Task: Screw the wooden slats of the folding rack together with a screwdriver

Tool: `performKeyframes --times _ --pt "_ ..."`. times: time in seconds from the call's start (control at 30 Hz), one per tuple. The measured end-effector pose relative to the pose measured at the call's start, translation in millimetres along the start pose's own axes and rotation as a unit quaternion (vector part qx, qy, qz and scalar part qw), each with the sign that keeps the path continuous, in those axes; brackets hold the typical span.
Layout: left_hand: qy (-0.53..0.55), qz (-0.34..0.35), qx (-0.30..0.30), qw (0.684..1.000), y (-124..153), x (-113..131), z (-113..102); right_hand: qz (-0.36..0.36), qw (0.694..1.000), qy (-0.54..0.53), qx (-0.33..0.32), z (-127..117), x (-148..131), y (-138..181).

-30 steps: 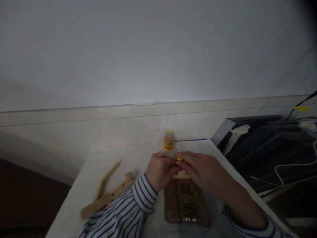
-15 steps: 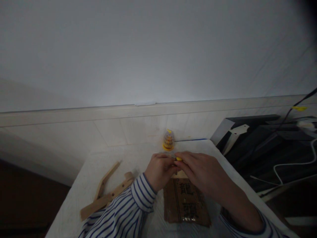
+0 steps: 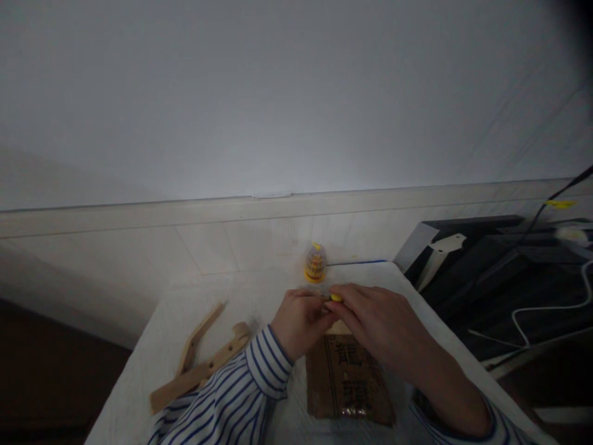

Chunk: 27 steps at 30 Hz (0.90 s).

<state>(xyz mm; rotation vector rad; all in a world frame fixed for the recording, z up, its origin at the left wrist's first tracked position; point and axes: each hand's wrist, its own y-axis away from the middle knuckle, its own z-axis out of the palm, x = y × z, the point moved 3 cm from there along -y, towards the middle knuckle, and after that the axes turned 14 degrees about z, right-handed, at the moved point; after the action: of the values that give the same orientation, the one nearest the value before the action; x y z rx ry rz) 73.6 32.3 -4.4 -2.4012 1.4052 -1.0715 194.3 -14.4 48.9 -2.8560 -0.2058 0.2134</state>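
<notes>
Both my hands meet above the middle of the table. My right hand (image 3: 380,318) is closed round a small yellow-handled screwdriver (image 3: 336,297); only part of the handle and a bit of the thin dark shaft show. My left hand (image 3: 303,318) is pinched at the shaft's end, and what its fingers hold is hidden. Just below the fingers, a pale wooden piece (image 3: 340,327) shows in part. Nearer me lies a brown cardboard piece (image 3: 349,380) with black printed characters. Beyond my hands stands a clear, domed case (image 3: 315,264) with a yellow base.
Wooden pieces with holes (image 3: 227,352) lie on the white-covered table (image 3: 134,377) beside my left sleeve. A white panelled wall (image 3: 259,241) borders the back. Past the right edge are dark panels (image 3: 491,272) and a white cable (image 3: 551,307).
My hands stay in almost the same place. The fingers and the yellow handle have shifted very slightly; the other things have not moved.
</notes>
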Motion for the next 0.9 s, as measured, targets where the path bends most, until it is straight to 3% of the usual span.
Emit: performKeyframes --times 0.2,0.5,0.9 --pt "-0.064 -0.050 0.029 0.996 0.3 2.2 0.8 0.000 0.999 -0.039 -0.003 2.8 1.4 -2.6" --pt "-0.065 -0.047 0.037 0.996 1.2 1.9 0.3 -0.022 0.988 -0.153 -0.013 4.8 6.0 -3.3" --pt "-0.057 -0.026 0.030 0.998 1.0 1.1 1.2 -0.028 0.991 -0.130 -0.026 6.4 4.7 -6.5"
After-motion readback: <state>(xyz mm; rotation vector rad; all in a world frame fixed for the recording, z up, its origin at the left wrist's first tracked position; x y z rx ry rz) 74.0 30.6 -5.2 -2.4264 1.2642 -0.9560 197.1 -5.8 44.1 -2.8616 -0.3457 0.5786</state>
